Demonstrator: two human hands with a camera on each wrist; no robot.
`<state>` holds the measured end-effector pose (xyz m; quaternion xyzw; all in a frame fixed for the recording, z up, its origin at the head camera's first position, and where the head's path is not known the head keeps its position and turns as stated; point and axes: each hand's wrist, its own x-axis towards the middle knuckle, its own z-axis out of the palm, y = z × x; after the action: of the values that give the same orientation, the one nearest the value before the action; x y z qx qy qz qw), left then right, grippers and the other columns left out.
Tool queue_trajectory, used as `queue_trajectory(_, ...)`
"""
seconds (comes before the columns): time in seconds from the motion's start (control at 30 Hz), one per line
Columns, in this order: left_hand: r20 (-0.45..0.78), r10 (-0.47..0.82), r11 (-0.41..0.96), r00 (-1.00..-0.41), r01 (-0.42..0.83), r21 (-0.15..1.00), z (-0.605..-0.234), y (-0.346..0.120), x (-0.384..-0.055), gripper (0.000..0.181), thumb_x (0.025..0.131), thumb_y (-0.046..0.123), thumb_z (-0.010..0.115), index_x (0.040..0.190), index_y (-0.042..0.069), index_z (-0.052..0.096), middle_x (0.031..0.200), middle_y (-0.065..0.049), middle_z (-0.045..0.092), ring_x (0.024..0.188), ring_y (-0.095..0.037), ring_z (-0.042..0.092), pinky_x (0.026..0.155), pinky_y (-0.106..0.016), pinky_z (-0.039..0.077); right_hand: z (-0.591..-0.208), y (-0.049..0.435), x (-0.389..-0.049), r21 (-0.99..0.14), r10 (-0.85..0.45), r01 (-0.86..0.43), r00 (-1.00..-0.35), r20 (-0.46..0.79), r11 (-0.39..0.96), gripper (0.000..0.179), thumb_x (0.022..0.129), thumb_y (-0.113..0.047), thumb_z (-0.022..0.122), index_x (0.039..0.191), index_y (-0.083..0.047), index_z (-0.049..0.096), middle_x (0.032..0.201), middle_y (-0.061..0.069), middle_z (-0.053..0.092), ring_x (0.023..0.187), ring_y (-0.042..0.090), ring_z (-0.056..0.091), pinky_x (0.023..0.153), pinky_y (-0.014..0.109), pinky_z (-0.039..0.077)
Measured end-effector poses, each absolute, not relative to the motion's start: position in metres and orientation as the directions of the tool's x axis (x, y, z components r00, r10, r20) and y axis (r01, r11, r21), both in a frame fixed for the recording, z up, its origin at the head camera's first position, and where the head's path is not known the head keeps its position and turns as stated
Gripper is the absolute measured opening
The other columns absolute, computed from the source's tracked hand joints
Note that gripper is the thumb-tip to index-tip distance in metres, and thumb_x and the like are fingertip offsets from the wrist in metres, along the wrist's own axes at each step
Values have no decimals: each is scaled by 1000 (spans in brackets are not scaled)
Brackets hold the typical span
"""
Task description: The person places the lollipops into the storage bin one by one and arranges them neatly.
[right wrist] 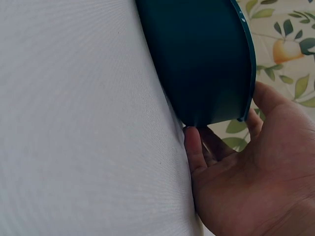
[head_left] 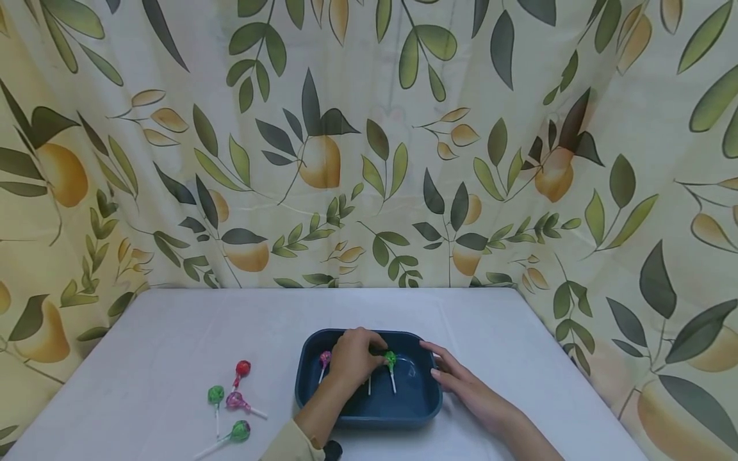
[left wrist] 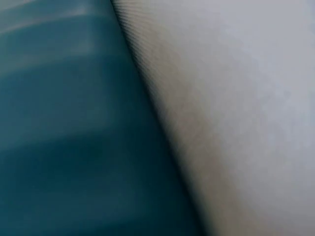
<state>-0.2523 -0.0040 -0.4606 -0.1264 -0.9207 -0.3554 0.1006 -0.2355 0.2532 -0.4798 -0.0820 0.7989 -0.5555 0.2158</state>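
Observation:
A dark blue tray [head_left: 403, 419] with rounded corners stands on the white table. My left hand [head_left: 353, 358] reaches over it, thumb and fingertips pinching the head of a green lollipop [head_left: 390, 358] whose stick points toward me. Inside, a pink lollipop [head_left: 325, 358] lies left of that hand, and another lollipop's white stick [head_left: 369, 385] shows beside it, its head hidden. At the tray's right end my right hand [head_left: 467, 384] rests its extended fingers on the rim and side; the right wrist view shows these fingers [right wrist: 196, 147] against the tray wall.
Left of the tray lie a red lollipop [head_left: 243, 369], a purple-pink lollipop [head_left: 236, 401] and two green lollipops [head_left: 216, 394]. A small black object [head_left: 332, 450] shows beside the left sleeve [head_left: 294, 445]. A curtain [head_left: 369, 211] with fruit and leaf prints hangs behind the table [head_left: 190, 333].

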Motion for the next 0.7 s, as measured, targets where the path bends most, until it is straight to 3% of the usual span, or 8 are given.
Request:
queue_trajectory(0.37, 225, 169, 652, -960, 280, 704, -456, -14, -246, 20, 78, 13, 92, 97, 15, 83, 90, 7, 76, 99, -20, 70, 89, -46, 54, -481, 254, -234, -925, -377, 119, -889, -261, 360, 57, 106, -49, 53, 159, -42, 34, 167, 24, 21, 150, 51, 18, 108, 76, 21)
queue_trajectory(0.7, 258, 216, 660, -942, 336, 672, -446, -22, -236, 23, 81, 17, 91, 102, 14, 82, 92, 6, 76, 97, -20, 71, 84, -44, 56, -480, 256, -234, -931, -392, 103, -887, -246, 351, 56, 106, -50, 53, 159, -44, 34, 167, 24, 20, 150, 50, 18, 108, 77, 19)
